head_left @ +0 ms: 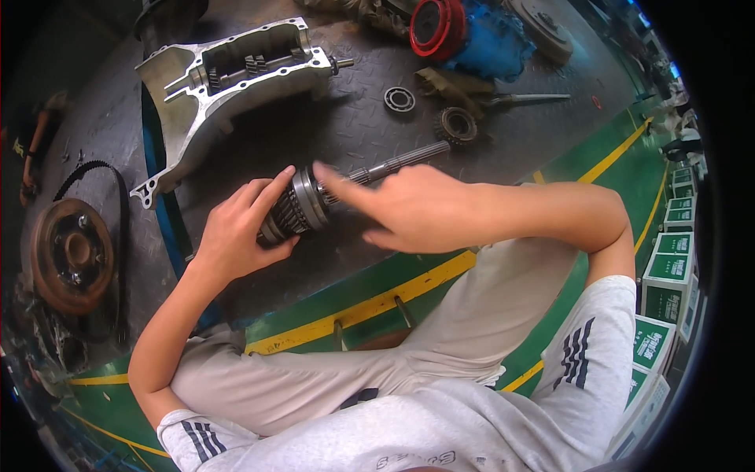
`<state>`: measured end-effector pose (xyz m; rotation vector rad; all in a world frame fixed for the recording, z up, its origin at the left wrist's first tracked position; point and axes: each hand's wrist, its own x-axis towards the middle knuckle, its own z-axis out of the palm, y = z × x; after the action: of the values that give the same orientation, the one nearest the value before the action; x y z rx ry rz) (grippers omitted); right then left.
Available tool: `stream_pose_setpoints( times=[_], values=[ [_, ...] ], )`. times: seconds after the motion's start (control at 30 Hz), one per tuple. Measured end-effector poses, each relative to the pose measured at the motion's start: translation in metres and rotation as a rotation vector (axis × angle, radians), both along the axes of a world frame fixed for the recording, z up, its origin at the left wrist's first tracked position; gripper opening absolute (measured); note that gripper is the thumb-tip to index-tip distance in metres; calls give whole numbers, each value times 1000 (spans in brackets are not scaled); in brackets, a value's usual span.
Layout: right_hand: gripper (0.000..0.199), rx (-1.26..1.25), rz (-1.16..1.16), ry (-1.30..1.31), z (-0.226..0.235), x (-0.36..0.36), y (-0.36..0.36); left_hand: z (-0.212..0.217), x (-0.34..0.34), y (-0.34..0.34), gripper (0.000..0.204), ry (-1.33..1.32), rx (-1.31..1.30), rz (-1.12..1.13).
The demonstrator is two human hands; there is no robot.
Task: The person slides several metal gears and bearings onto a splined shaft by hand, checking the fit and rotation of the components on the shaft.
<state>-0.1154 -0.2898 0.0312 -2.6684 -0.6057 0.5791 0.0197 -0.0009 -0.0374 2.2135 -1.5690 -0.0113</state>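
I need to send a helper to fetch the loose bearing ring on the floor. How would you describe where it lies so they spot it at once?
Start at the big open aluminium gearbox housing on the dark checker-plate floor. Just right of its shaft end lies the bearing ring, flat and alone. Unlike the darker toothed gear lower right of it, it is a thin silver ring with a wide open centre and no teeth.

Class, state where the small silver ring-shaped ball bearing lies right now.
In the head view, the small silver ring-shaped ball bearing lies flat on the dark checker-plate floor, upper centre, right of the open aluminium gearbox casing and just up-left of the brownish toothed gear.
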Motion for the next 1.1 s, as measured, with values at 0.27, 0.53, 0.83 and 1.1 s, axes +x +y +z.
stream_pose_setpoints(
  times=[0.27, 0.53, 0.83, 1.1],
  values=[
    [34, 101, -185, -82, 31, 11, -28, -2, -4, 4, 103, -9, 0, 9],
    [50, -156, -454, -292, -33, 74, -121, -5, 0, 0, 103, 6, 6, 6],
    [73, -472, -448, -48, -15, 35, -136, -5, -1, 3, 103, 1, -3, 7],
    [88, -442, -474, -86, -30, 17, -134, -5, -1, 3, 103, 4, -10, 12]
  ],
)
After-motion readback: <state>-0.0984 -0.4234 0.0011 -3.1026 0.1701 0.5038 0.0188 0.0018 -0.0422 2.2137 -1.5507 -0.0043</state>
